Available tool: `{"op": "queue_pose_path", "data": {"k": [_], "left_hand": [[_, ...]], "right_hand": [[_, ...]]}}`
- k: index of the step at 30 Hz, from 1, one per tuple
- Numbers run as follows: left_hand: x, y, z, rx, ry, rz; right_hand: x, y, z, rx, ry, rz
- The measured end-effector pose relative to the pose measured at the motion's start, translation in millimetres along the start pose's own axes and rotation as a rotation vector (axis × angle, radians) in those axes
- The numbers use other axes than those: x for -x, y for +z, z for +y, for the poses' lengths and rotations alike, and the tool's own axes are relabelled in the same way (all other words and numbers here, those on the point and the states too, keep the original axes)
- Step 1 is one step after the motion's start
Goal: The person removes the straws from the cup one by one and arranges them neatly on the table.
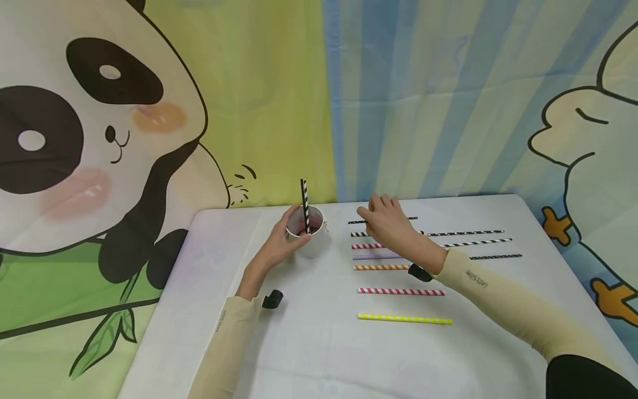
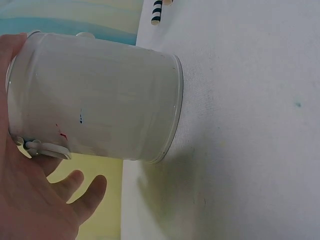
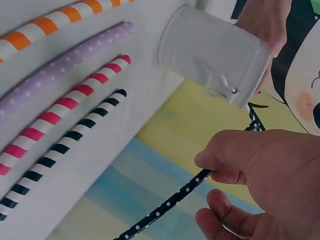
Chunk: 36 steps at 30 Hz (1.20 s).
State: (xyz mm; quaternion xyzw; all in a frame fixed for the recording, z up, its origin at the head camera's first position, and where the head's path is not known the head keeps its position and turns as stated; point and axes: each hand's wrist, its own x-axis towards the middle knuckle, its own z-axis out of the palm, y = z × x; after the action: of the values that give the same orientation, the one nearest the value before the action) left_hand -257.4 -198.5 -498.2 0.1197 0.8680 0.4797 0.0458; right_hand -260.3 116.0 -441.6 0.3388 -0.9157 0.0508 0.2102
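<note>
My left hand [image 1: 279,244] grips the rim of a small white metal bucket [image 1: 316,245], thumb on the near side. The bucket stands upright on the table, and black-and-white paper straws [image 1: 305,202] lean upright inside it. In the left wrist view, the other fingers [image 2: 90,200] spread beside the bucket [image 2: 105,95]. My right hand [image 1: 391,224] is to the bucket's right, above the far end of the straw row. Its thumb and forefinger pinch a black paper straw with white dots [image 3: 167,205], clearest in the right wrist view.
Below the right hand lie black-striped [image 1: 360,234], red-striped [image 1: 366,246], purple dotted [image 1: 376,256] and orange-striped [image 1: 381,267] straws. Nearer are a pink-striped straw [image 1: 401,292] and a yellow one [image 1: 405,319]. Several black-and-white straws [image 1: 476,243] lie farther right. A printed curtain [image 1: 279,100] hangs behind the table.
</note>
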Motion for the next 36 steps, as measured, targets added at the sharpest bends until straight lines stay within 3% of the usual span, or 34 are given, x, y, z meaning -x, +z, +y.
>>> {"op": "queue_pose_path", "data": {"k": [11,17,19,24,26,36], "left_hand": [[-0.3,-0.1,-4.4,0.029,0.013,0.005],[-0.2,-0.3,-2.2,0.043,0.002,-0.011],[2.8,-2.5,6.7,0.034,-0.002,-0.021],[3.3,-2.7,4.9,0.025,-0.003,-0.007],[0.8,-0.7,-4.0,0.026,0.005,0.007],[1.5,-0.3,-4.6,0.031,-0.002,-0.002]], "right_hand": [[12.7,3,-3,-0.008,0.075,-0.158],[23.1,4,-1,0.038,0.057,-0.119],[26.6,4,1,0.051,0.052,-0.110],[34.7,1,5,0.094,0.046,-0.128],[38.0,0,6,0.110,0.046,-0.138],[56.3,-3,11,0.134,0.074,-0.134]]}}
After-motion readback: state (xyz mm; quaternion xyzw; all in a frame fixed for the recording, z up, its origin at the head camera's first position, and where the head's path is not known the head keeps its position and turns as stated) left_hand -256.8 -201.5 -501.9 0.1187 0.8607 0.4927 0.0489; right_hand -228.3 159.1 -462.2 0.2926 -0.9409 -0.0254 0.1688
